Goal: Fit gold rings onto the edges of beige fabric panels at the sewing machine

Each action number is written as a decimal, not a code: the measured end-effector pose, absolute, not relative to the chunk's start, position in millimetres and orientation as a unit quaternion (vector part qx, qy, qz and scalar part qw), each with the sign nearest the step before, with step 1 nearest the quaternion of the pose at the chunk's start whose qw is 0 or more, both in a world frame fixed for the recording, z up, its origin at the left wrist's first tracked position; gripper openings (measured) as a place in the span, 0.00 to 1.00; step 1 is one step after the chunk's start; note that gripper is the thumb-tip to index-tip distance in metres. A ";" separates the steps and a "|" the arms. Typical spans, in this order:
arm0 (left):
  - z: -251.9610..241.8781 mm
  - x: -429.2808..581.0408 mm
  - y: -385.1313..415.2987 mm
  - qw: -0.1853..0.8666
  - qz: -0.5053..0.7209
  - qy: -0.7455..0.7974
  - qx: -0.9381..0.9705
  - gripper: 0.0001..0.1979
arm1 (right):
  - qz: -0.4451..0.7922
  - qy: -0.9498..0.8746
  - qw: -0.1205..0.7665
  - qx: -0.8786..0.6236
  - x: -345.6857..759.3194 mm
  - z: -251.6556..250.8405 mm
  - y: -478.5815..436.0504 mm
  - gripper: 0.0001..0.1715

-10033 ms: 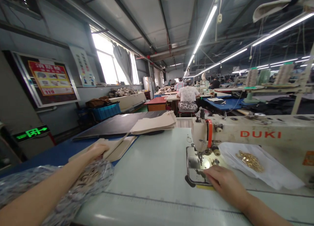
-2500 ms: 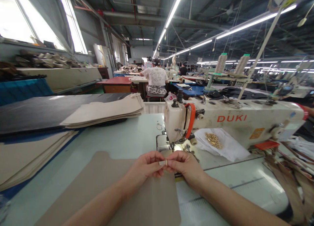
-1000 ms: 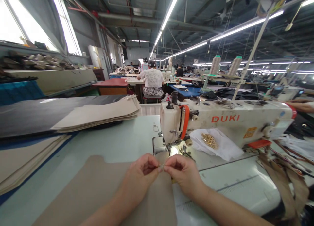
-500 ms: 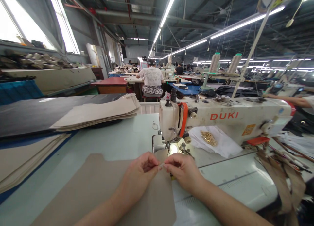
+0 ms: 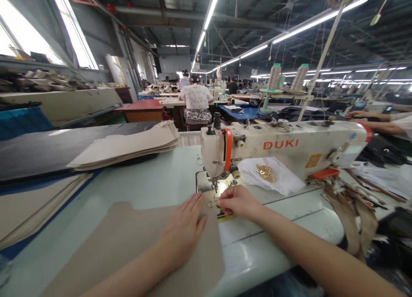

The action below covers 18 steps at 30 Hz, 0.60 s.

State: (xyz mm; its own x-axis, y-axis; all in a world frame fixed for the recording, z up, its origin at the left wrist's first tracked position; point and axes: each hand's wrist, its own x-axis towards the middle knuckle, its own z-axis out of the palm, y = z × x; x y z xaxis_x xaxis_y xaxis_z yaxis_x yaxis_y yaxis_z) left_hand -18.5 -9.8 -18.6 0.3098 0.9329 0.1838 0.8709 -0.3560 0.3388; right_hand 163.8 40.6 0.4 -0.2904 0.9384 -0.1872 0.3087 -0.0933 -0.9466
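Observation:
A large beige fabric panel (image 5: 138, 245) lies on the table, its right part by the needle area of the white sewing machine (image 5: 283, 146). My left hand (image 5: 183, 230) rests flat on the panel, fingers stretched toward the presser foot. Just right of it, my right hand (image 5: 240, 201) pinches a small piece with a metal ring (image 5: 211, 204) at its left end. The ring is at the panel's edge, in front of the presser foot (image 5: 216, 184). My fingers hide most of the small piece.
Gold-coloured rings (image 5: 266, 173) lie on a white plastic bag (image 5: 286, 181) under the machine arm. Stacked beige panels (image 5: 128, 146) sit at the left. Brown straps (image 5: 343, 219) hang at the right. Another person's arm (image 5: 376, 121) reaches in behind the machine; a seated person (image 5: 195, 97) is ahead.
My hands have parted from their shared pinch. The left has flattened onto the panel; the right has kept the small piece near the needle. The whole view has shifted slightly.

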 end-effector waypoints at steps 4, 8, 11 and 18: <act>-17.9 -17.2 -14.2 0.062 0.180 0.569 0.800 0.26 | 0.544 -0.598 0.265 -0.525 150.2 4.0 49.9 0.09; -19.1 -18.8 -14.1 0.052 0.210 0.555 0.803 0.24 | 0.538 -0.610 0.238 -0.531 144.8 9.4 54.6 0.11; -12.7 -16.7 -9.8 0.046 0.229 0.528 0.816 0.19 | 0.519 -0.624 0.219 -0.541 144.0 12.6 56.2 0.13; -0.5 -5.7 14.6 -0.007 0.191 0.465 0.865 0.13 | 0.477 -0.650 0.177 -0.565 139.7 13.9 61.5 0.14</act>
